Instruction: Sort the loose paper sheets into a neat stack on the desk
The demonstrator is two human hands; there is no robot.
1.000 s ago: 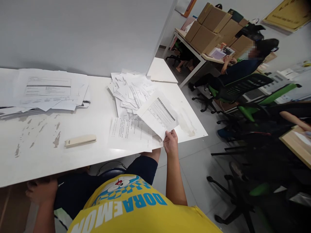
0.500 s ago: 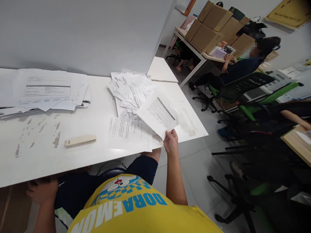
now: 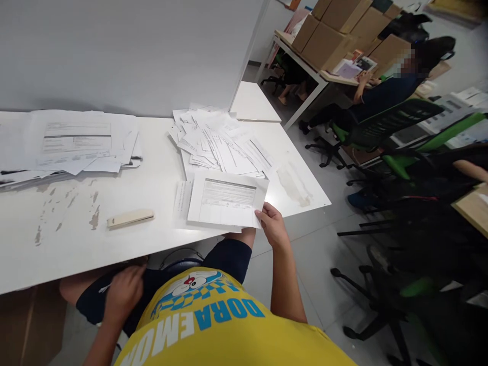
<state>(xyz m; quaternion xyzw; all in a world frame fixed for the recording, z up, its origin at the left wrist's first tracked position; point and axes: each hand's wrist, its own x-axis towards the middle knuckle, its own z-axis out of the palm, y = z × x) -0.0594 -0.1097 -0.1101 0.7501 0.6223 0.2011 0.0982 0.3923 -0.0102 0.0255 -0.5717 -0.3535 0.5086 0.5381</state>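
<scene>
My right hand pinches the lower right corner of a printed sheet of paper, thumb on top. That sheet overlaps another printed page near the front edge of the white table. Just behind lies a messy heap of papers. Below the table edge, by my thigh, my left hand is blurred and its fingers are hard to read. A cream stapler rests on the table to the left of the pages.
A wide stack of papers sits at the table's left, against a grey partition. Worn patches mark the tabletop. To the right, a seated person works at a desk with cardboard boxes. Office chairs stand nearby.
My right hand has swung the sheet left and turned it straighter, over the page at the table's front. My left hand has moved right and upward, along my thigh.
</scene>
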